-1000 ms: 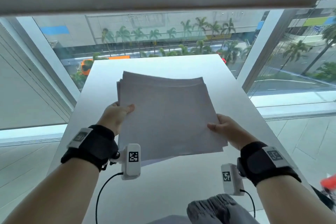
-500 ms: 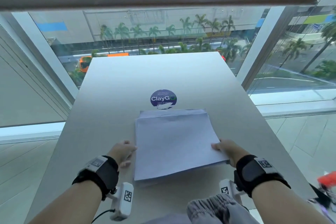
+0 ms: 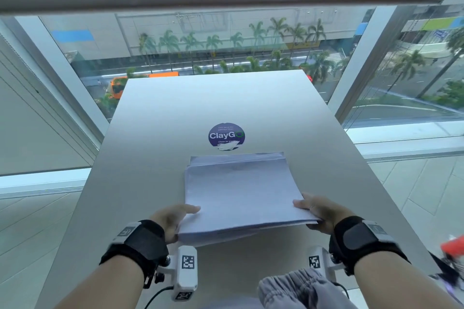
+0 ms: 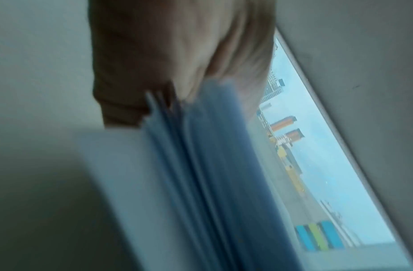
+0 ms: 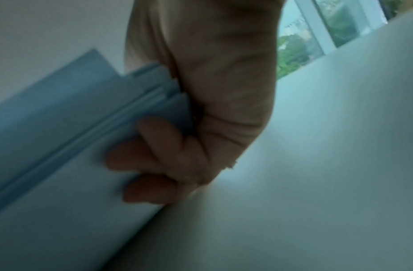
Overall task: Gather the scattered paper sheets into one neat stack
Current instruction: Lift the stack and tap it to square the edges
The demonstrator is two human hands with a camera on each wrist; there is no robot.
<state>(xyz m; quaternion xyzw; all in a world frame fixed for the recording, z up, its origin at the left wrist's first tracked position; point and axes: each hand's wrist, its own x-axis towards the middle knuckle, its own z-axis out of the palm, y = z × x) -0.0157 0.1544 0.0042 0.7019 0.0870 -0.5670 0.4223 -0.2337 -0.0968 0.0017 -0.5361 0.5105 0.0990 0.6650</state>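
Table (image 3: 155,148): ran from the person out to the window (image 3: 226,42) beyond its far edge.
Sticker (image 3: 226,136): lay on the table at mid-width, just behind the far edge of the paper stack.
Paper stack (image 3: 238,190): sat on the near half of the table, between the two hands, its near edge raised off the surface.
Left hand (image 3: 173,218): was at the stack's near left corner, thumb on top.
Right hand (image 3: 317,211): was at the near right corner, thumb on top, fingers (image 5: 154,159) underneath.
Cloth (image 3: 298,288): lay nearest the person, before the stack, right of centre.
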